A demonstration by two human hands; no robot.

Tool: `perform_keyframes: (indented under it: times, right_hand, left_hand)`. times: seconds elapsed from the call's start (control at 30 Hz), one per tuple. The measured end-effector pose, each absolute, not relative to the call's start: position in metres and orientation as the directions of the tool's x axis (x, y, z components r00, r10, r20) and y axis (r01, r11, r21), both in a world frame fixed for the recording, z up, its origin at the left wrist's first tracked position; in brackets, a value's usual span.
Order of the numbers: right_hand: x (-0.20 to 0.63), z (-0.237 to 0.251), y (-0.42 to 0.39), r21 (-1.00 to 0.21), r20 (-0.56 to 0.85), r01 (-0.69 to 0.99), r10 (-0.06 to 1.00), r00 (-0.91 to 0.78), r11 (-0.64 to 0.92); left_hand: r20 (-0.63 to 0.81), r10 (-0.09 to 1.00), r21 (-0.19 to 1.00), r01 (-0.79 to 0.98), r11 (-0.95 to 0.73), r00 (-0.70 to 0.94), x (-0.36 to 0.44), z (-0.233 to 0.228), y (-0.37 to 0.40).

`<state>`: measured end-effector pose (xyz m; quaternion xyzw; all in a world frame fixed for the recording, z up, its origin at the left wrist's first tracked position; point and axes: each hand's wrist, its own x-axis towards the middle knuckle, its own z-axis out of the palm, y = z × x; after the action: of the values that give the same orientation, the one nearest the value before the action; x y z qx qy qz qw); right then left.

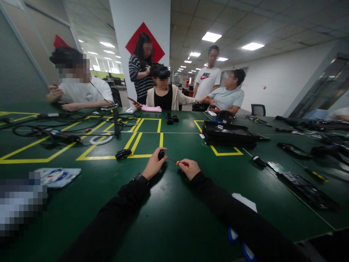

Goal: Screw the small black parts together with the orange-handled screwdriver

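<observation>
My left hand (154, 165) pinches a small black part (161, 154) just above the green table (169, 214). My right hand (189, 168) grips a small screwdriver with an orange handle (179, 163). Its thin shaft points left, and its tip meets the black part. Both my arms, in black sleeves, rest on the table. A second small black part (123, 154) lies to the left of my left hand, on a yellow tape line.
A black tray (227, 134) stands ahead to the right, with dark flat parts (307, 189) and tools along the right side. Cables (62, 127) sprawl at the far left. A white packet (56, 176) lies near left. Several people sit and stand at the far edge.
</observation>
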<state>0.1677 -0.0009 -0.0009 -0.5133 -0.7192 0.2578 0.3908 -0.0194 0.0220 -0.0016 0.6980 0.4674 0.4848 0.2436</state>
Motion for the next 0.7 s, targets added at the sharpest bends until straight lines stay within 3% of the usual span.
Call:
perform_keyframes:
  times: [0.23,0.7]
  right_hand:
    - [0.169,-0.013,0.006,-0.68,0.413,0.591,0.893,-0.181,0.435]
    - [0.171,-0.01,0.006,-0.525,0.431,0.686,0.852,-0.296,0.504]
  left_hand:
    - [0.404,0.911,0.825,0.398,-0.4,0.079,-0.022,-0.002,0.022]
    - [0.443,0.894,0.753,0.512,-0.413,0.069,-0.018,0.001,0.018]
